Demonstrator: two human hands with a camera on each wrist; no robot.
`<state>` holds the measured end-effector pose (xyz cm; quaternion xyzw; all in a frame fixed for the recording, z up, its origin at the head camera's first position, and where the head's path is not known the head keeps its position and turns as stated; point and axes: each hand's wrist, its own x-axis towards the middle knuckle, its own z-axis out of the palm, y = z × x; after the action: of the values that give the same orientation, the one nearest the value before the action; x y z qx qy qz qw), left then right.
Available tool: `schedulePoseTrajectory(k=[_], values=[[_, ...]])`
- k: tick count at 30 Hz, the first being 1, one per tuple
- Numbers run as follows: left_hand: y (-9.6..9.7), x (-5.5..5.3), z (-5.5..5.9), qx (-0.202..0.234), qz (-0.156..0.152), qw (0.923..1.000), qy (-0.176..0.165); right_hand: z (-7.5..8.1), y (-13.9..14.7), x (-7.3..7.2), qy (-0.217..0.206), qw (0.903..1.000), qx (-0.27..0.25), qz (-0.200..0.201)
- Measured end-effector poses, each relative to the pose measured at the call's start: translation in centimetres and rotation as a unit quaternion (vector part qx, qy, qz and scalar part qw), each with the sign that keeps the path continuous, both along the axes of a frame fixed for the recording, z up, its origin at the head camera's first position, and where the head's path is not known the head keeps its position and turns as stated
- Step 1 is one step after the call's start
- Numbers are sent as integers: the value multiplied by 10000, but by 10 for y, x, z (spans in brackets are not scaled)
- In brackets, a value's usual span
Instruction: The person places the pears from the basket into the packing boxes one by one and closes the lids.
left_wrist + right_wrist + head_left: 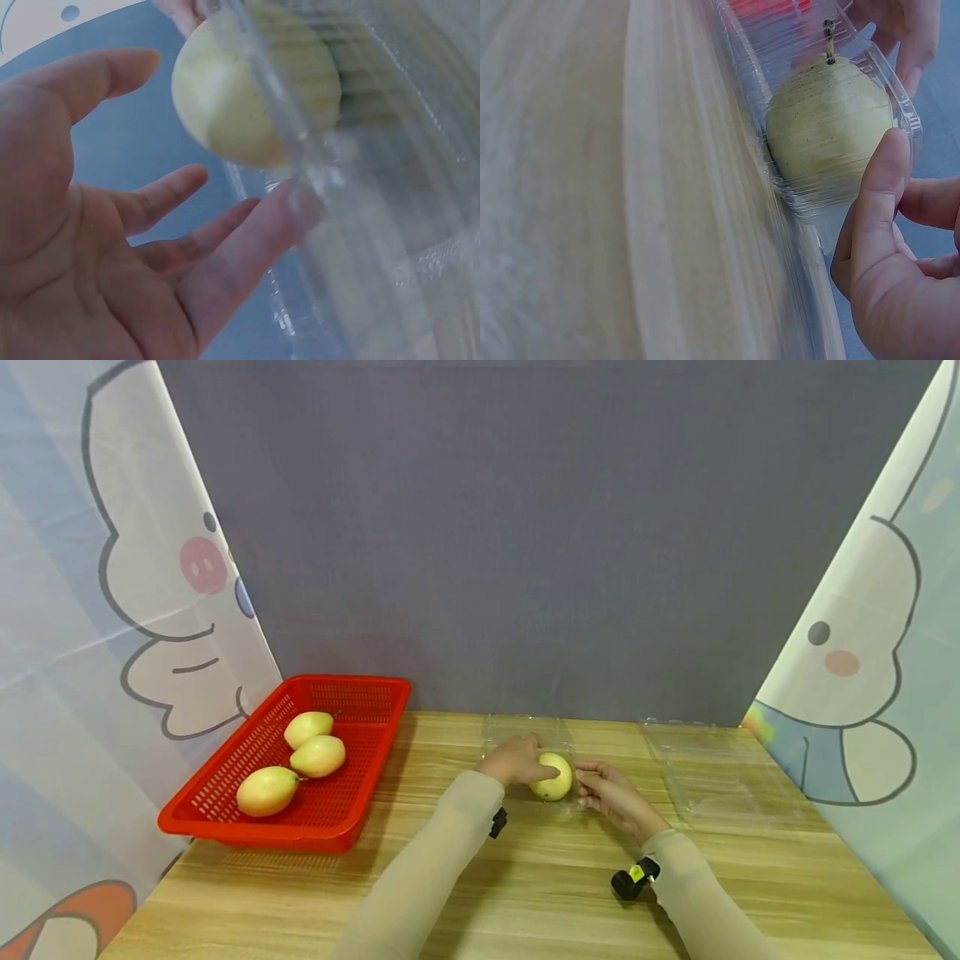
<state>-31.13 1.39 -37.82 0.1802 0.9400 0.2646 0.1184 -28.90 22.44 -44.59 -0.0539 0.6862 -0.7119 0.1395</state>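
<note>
A pale yellow pear (552, 777) sits in a clear plastic box (810, 202) whose lid (521, 727) stands open behind it. My left hand (514, 761) is at the box's left side, its fingers loosely bent and apart around nothing. In the left wrist view, one fingertip of it meets the clear plastic, and a gap separates the thumb from the pear. My right hand (615, 795) pinches the right edge of the box, its thumb (885, 169) against the wall beside the pear. The pear's stem points toward the right wrist camera.
A red plastic basket (352, 835) on the left holds 3 more yellow pears (267, 791). Another clear box (720, 785) lies open on the right of the wooden table (540, 885). A grey panel (487, 543) closes off the back, with printed curtains on both sides.
</note>
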Motion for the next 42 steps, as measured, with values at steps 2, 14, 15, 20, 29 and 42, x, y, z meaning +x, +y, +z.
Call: schedulePoseTrajectory(k=[2, 14, 15, 20, 29, 42], values=[[-2, 1, 3, -28, -48, 10000, 31, 0, 0, 0, -35, 10000, -13, -29], [-18, 7, 20, -91, -53, 9999, -41, 1, 2, 1, -2, 10000, -23, 67], [-20, 7, 21, -66, -41, 10000, -61, 0, 3, 1, 8, 10000, -8, 72], [-27, 6, 25, -78, -69, 9999, -49, -1, 2, -1, -26, 10000, 23, 20], [-45, 3, 34, -7, -190, 9995, 243, 1, 0, 1, -16, 10000, 61, -9], [-77, -1, 47, 58, -148, 9992, 353, 0, 0, 0, -32, 9999, 138, -99]])
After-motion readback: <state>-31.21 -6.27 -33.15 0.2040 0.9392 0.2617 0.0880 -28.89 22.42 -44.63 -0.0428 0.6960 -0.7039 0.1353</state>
